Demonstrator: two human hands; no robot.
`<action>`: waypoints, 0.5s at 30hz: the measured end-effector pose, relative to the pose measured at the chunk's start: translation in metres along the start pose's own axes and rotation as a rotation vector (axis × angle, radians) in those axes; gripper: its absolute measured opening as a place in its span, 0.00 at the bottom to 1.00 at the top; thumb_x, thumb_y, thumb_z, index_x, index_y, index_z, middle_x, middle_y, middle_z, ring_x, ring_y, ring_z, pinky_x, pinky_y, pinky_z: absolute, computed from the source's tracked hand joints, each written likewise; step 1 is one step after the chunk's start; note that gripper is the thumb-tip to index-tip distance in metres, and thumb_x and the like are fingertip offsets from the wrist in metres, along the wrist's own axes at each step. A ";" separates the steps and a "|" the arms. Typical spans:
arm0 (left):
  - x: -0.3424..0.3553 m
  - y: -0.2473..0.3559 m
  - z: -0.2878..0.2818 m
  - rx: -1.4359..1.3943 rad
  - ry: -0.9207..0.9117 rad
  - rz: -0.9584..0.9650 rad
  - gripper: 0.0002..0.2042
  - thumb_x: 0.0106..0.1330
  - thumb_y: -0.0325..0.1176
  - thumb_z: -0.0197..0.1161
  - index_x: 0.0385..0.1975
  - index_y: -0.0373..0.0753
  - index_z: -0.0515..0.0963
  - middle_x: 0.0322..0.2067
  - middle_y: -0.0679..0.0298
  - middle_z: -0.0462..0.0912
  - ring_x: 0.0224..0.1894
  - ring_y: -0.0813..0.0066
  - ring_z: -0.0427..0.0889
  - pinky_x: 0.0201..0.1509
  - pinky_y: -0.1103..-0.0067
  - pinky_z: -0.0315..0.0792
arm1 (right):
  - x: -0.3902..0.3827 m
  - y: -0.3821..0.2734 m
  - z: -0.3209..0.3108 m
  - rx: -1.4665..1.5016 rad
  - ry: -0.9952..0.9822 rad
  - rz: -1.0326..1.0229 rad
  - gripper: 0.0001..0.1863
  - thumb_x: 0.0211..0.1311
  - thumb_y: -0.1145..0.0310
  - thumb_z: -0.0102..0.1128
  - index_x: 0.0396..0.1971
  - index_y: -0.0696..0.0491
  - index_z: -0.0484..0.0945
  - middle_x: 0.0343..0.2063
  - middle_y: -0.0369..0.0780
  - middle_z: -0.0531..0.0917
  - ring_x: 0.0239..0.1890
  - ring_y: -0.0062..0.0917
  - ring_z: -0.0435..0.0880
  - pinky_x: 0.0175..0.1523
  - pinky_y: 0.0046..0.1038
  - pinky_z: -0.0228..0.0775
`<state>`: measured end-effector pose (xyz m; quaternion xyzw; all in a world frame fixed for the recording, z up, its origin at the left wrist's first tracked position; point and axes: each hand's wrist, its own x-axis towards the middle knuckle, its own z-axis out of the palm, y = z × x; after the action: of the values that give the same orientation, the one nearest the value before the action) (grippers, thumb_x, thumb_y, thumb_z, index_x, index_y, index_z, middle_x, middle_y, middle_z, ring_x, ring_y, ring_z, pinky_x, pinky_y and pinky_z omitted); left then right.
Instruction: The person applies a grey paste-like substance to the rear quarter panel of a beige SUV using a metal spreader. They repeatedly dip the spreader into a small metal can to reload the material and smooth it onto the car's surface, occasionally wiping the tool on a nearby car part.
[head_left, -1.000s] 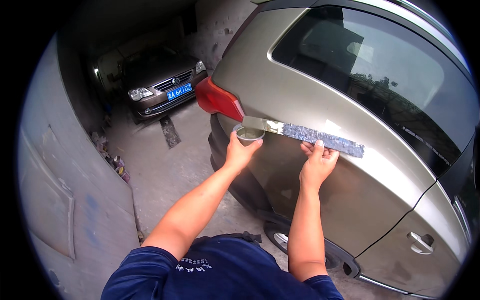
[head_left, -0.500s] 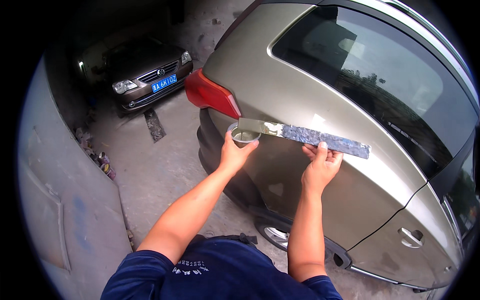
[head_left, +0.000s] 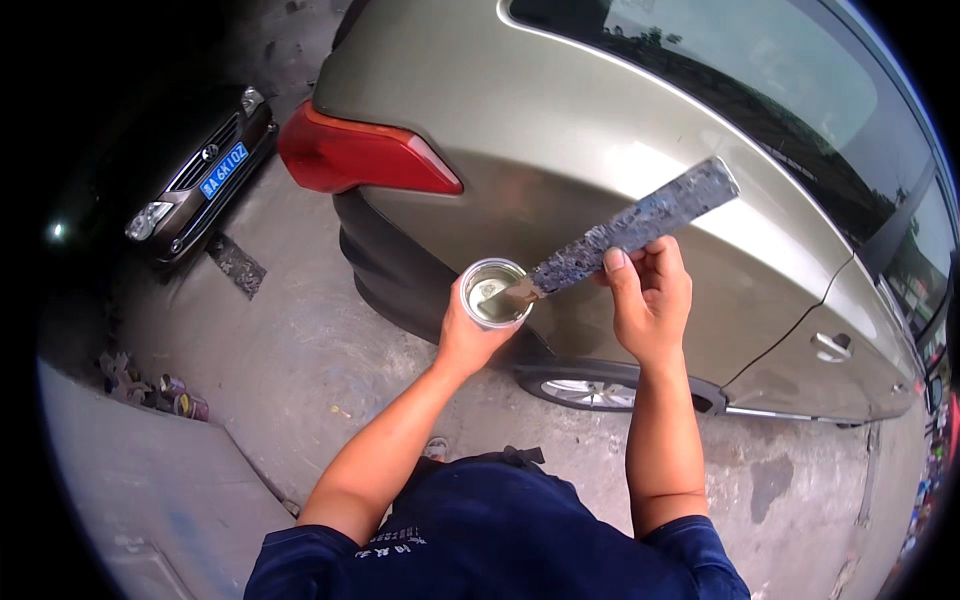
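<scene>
A: What's in the left hand (head_left: 470, 335)?

B: A small round tin (head_left: 494, 293), just left of the frame's centre. The grip is clenched around it from below, so the tin's wall and base are hidden; only the rim and a pale, shiny inside show. What fills it is hard to make out.

A: And the right hand (head_left: 650, 300)?

B: Grasping a long flat stirring stick (head_left: 625, 232), crusted with grey and bluish specks. The thumb lies across its lower edge, the fingers curl behind. The stick slants from centre up toward the upper right, and its lower tip dips into the tin's mouth. Whether it touches the bottom, I cannot tell.

A: Behind them?

B: The rear flank of an olive-gold car (head_left: 600, 130) fills the upper right, with a red tail lamp (head_left: 360, 155) at upper centre-left. Its rear wheel (head_left: 590, 390) is partly covered by both forearms, and the door handle (head_left: 832, 346) sits at the right, bent by the lens. The roof is cut off at the top edge.

A: Anything on the left?

B: A dark parked car (head_left: 195, 170) in shadow at upper left, only its front end readable. Small cans (head_left: 175, 395) lie by the wall at the left, too tiny to tell apart. The person's blue shirt (head_left: 490, 540) fills the bottom edge.
</scene>
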<state>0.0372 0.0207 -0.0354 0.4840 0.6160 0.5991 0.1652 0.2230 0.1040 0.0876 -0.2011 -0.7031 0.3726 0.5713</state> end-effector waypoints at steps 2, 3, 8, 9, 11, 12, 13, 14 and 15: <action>-0.008 -0.013 -0.008 -0.029 -0.110 0.046 0.41 0.47 0.29 0.79 0.61 0.34 0.61 0.54 0.55 0.76 0.57 0.65 0.77 0.61 0.71 0.70 | -0.004 -0.007 0.017 -0.131 -0.053 0.018 0.08 0.64 0.75 0.62 0.40 0.60 0.74 0.27 0.39 0.83 0.29 0.19 0.84 0.34 0.22 0.76; -0.013 -0.021 -0.014 -0.055 -0.173 0.051 0.41 0.46 0.29 0.79 0.61 0.34 0.61 0.54 0.55 0.76 0.56 0.65 0.77 0.61 0.71 0.70 | -0.006 -0.011 0.027 -0.197 -0.081 0.031 0.09 0.62 0.75 0.63 0.41 0.60 0.75 0.26 0.39 0.83 0.28 0.21 0.84 0.34 0.23 0.76; -0.030 -0.058 -0.038 -0.081 -0.600 -0.015 0.44 0.45 0.30 0.79 0.63 0.34 0.59 0.54 0.52 0.76 0.57 0.61 0.77 0.60 0.69 0.70 | -0.019 -0.014 0.063 -0.479 -0.203 -0.063 0.16 0.58 0.72 0.66 0.45 0.59 0.76 0.30 0.46 0.84 0.31 0.39 0.85 0.35 0.33 0.76; -0.032 -0.064 -0.041 -0.105 -0.698 -0.050 0.41 0.45 0.30 0.78 0.60 0.34 0.63 0.52 0.53 0.77 0.55 0.62 0.78 0.59 0.70 0.71 | -0.025 -0.014 0.068 -0.511 -0.202 -0.055 0.16 0.58 0.71 0.66 0.45 0.59 0.76 0.31 0.46 0.84 0.32 0.41 0.85 0.36 0.34 0.77; -0.034 -0.050 -0.040 -0.254 -0.846 -0.082 0.38 0.45 0.30 0.78 0.58 0.35 0.65 0.51 0.54 0.77 0.54 0.63 0.78 0.58 0.71 0.71 | -0.042 -0.011 0.070 -0.586 -0.171 0.016 0.15 0.60 0.68 0.65 0.45 0.59 0.78 0.33 0.47 0.84 0.36 0.44 0.84 0.40 0.36 0.76; -0.038 -0.047 -0.041 -0.316 -0.910 -0.111 0.37 0.45 0.30 0.78 0.57 0.35 0.66 0.50 0.55 0.78 0.53 0.64 0.78 0.58 0.71 0.71 | -0.052 -0.008 0.069 -0.587 -0.134 0.064 0.15 0.61 0.67 0.64 0.45 0.59 0.78 0.34 0.47 0.84 0.36 0.43 0.84 0.40 0.36 0.76; -0.045 -0.051 -0.039 -0.313 -0.932 -0.092 0.35 0.45 0.30 0.78 0.55 0.36 0.68 0.49 0.56 0.78 0.52 0.66 0.79 0.56 0.72 0.72 | -0.062 -0.007 0.066 -0.589 -0.094 0.104 0.16 0.61 0.67 0.64 0.46 0.59 0.78 0.34 0.47 0.84 0.36 0.43 0.84 0.40 0.36 0.76; -0.051 -0.050 -0.036 -0.367 -0.980 -0.092 0.35 0.45 0.30 0.78 0.55 0.36 0.68 0.49 0.56 0.78 0.52 0.65 0.79 0.56 0.72 0.72 | -0.073 -0.009 0.061 -0.593 -0.048 0.140 0.16 0.62 0.66 0.64 0.46 0.59 0.78 0.34 0.47 0.84 0.37 0.43 0.84 0.41 0.36 0.76; -0.057 -0.048 -0.034 -0.417 -1.023 -0.092 0.35 0.45 0.30 0.78 0.55 0.36 0.68 0.49 0.56 0.78 0.52 0.65 0.79 0.57 0.71 0.72 | -0.085 -0.015 0.052 -0.615 0.022 0.238 0.16 0.63 0.64 0.63 0.46 0.59 0.79 0.33 0.47 0.84 0.35 0.40 0.84 0.40 0.34 0.76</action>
<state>0.0186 -0.0350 -0.0927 0.6429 0.3461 0.3889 0.5618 0.1978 0.0186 0.0397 -0.4490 -0.7481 0.2048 0.4437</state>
